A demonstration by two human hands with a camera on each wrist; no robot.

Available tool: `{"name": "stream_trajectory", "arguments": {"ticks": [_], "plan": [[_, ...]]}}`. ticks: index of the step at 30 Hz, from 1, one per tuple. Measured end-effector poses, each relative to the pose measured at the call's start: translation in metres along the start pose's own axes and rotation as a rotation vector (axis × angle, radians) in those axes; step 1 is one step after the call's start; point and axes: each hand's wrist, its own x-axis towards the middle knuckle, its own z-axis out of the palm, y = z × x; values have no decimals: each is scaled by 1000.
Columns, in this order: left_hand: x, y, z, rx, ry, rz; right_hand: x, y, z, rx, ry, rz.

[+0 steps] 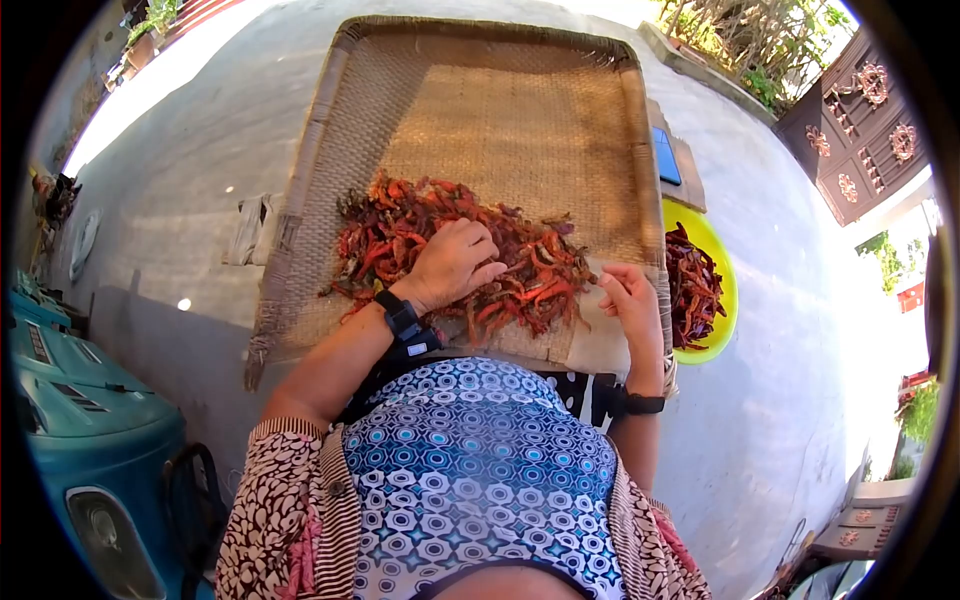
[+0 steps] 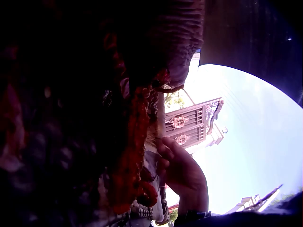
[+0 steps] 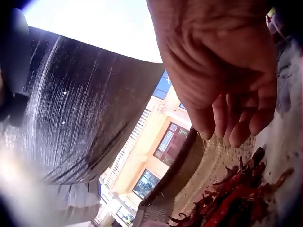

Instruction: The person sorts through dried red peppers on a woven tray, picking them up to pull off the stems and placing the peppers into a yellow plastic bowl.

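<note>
A heap of dried red chili peppers lies across the near half of a large woven tray. Over the middle of the heap is my left hand, fingers bent down among the peppers. In the dark left wrist view, a curled red chili pepper pokes out beneath its fingertip. My right hand is at the heap's right edge, thumb and fingertips close together. From the right wrist view, its fingers point down, bent, above red peppers; I cannot tell whether they pinch anything.
Right of the tray stands a yellow-green basin of darker red peppers. Beyond it, a blue flat device lies on cardboard. A pale flat sheet is by the tray's near right corner. A teal vehicle stands at left.
</note>
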Motion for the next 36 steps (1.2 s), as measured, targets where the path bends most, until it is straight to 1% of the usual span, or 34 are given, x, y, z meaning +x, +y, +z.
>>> {"name": "stream_trajectory", "arguments": {"ticks": [1, 4, 7, 10, 13, 16, 19, 22, 25, 28, 31, 32, 35, 36], "plan": [[0, 0, 0, 5, -11, -7, -2, 4, 10, -186, -125, -38], [0, -2, 2, -11, 11, 2, -10, 4, 37, -651, 21, -357], [-1, -1, 2, -10, 4, 7, -12, -3, 43, -772, 15, -293], [-1, -3, 3, -26, 13, 16, -9, -6, 36, -644, -12, -219], [-1, -5, 4, -30, -5, 12, -5, -4, 36, -348, 10, -92], [-1, -4, 4, -30, 46, 30, -9, -18, 44, -100, 2, -34], [-1, 3, 0, -15, 80, 37, -9, -23, 60, -3, -48, -25], [1, 4, 1, -6, 89, 56, -6, -23, 75, -34, -137, -93], [1, -1, 5, -2, 72, 72, -11, -35, 80, 58, -257, -52], [1, 0, 6, -12, 82, 75, -8, -26, 74, 124, -254, -48], [1, 1, 4, -13, 78, 53, -5, -29, 47, 194, -167, -32], [0, 1, 4, -14, 69, 40, 2, -20, 35, 190, -67, -55], [-1, -1, 4, -5, 43, 25, 9, -18, 1, 611, 167, -67], [-1, -1, 5, -5, 43, 23, 10, -19, -5, 815, 254, -37]]}}
